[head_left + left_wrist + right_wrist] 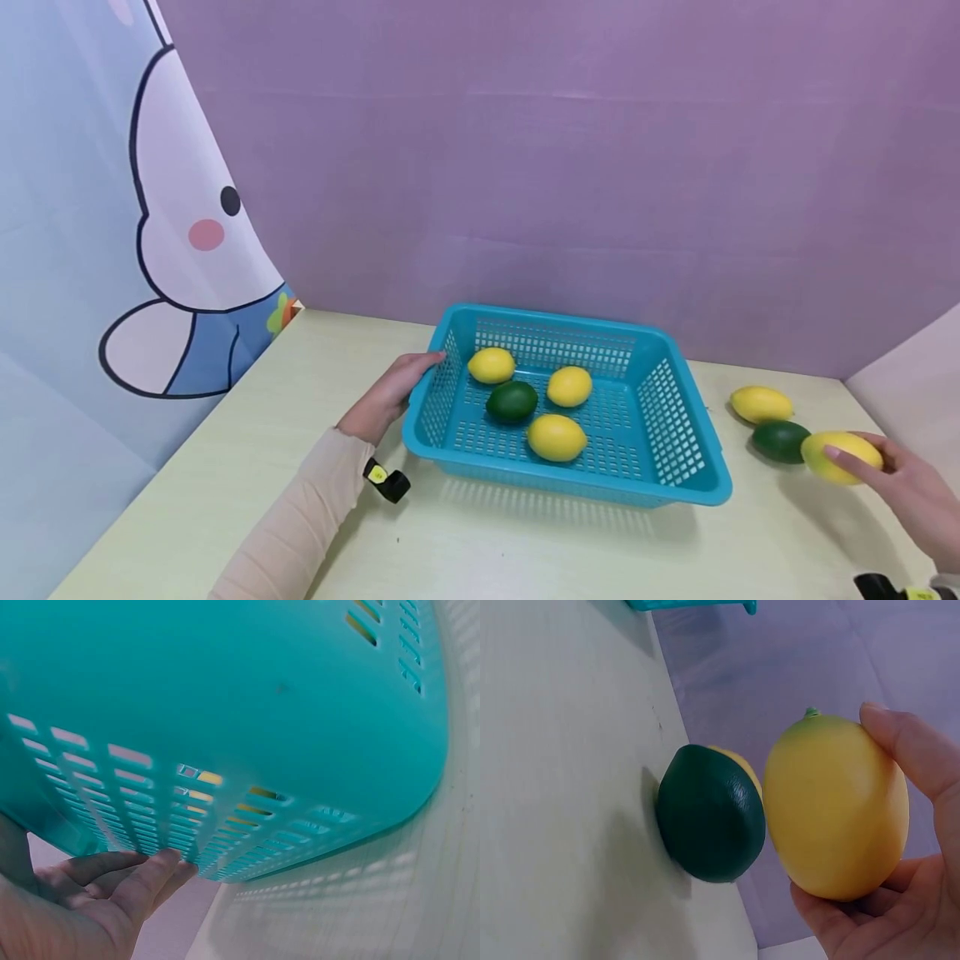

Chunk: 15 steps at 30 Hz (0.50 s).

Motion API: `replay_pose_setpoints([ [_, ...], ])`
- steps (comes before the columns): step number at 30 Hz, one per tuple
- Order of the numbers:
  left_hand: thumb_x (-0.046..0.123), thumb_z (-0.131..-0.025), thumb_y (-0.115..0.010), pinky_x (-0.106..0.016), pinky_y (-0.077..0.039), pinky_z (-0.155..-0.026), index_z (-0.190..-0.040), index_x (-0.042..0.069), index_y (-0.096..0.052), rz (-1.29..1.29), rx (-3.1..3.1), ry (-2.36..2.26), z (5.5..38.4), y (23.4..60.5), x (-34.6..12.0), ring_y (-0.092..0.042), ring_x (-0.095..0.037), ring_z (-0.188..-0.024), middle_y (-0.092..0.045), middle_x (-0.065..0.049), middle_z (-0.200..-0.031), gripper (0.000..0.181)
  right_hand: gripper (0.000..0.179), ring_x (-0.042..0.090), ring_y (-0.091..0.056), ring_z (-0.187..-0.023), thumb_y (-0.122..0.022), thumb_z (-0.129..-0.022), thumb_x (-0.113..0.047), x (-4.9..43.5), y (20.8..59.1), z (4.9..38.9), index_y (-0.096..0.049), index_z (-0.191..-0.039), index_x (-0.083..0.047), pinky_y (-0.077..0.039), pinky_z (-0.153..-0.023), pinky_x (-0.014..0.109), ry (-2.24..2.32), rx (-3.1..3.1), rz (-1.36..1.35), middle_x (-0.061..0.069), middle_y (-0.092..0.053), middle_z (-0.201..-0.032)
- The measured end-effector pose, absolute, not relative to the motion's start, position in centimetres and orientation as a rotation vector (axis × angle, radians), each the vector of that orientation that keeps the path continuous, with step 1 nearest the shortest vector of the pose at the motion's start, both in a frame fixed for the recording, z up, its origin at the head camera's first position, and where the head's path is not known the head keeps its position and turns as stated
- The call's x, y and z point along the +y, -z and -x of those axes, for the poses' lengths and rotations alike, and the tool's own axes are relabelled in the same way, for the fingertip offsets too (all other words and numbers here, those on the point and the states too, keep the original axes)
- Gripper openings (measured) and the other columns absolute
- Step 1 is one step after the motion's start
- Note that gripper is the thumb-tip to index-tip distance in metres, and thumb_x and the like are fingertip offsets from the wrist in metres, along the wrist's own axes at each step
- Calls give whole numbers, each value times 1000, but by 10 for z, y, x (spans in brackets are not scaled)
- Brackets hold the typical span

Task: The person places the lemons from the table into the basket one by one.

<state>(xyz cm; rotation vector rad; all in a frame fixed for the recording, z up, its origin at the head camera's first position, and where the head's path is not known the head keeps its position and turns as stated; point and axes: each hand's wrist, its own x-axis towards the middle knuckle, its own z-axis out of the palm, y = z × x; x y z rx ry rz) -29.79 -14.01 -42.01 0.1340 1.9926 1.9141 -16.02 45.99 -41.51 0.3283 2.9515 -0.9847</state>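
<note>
My right hand [911, 492] holds a yellow lemon [836, 810] between thumb and fingers, above the right side of the table. Right by it lies a dark green lime [711, 814], with another lemon [761, 404] behind. At the left end of the blue-green plastic basket [555, 492], my left hand [393, 392] grips the rim, its fingers [146, 885] against the outside of the slotted wall. Inside the basket are three lemons, at the back left [491, 365], at the middle [569, 387] and at the front [557, 437], plus one green lime [512, 402].
The pale table [450, 558] ends at a purple cloth backdrop [562, 167]. A light blue cloth with a cartoon figure [187, 250] hangs on the left. At the far right stands a whitish panel [922, 375].
</note>
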Motion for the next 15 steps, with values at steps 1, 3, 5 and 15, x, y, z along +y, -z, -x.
replay_pose_setpoints([
  [1,33,-99,-43,-42,-55,-84,-135,-4,-45,-131,1992,-1914,298,420,-140,-59,-39,-110,-52,-28,-129,51,74,-14,-38,-73,-48,-97,-43,458,413,161,-26,-136,15,-35,-68,24,980,2951,-322,-3,-55,-100],
  [3,34,-99,-43,-42,-55,-84,-135,-5,-45,-136,1989,-1917,298,420,-141,-59,-40,-110,-52,-29,-129,52,75,-11,-38,-74,-47,-97,-44,453,409,164,-24,-137,16,-39,-71,30,983,2943,-318,15,-55,-108],
  [5,34,-99,-43,-42,-55,-83,-135,-5,-45,-139,1988,-1923,297,420,-141,-59,-40,-110,-52,-29,-129,53,75,-11,-38,-75,-47,-97,-44,449,406,166,-24,-137,15,-38,-73,33,978,2949,-307,21,-52,-112],
  [15,34,-99,-43,-42,-55,-83,-135,-7,-44,-163,1986,-1925,297,420,-143,-61,-38,-107,-52,-30,-128,54,71,11,-42,-89,-48,-97,-44,428,384,174,-29,-138,11,-35,-77,50,997,3026,-269,26,-46,-115],
])
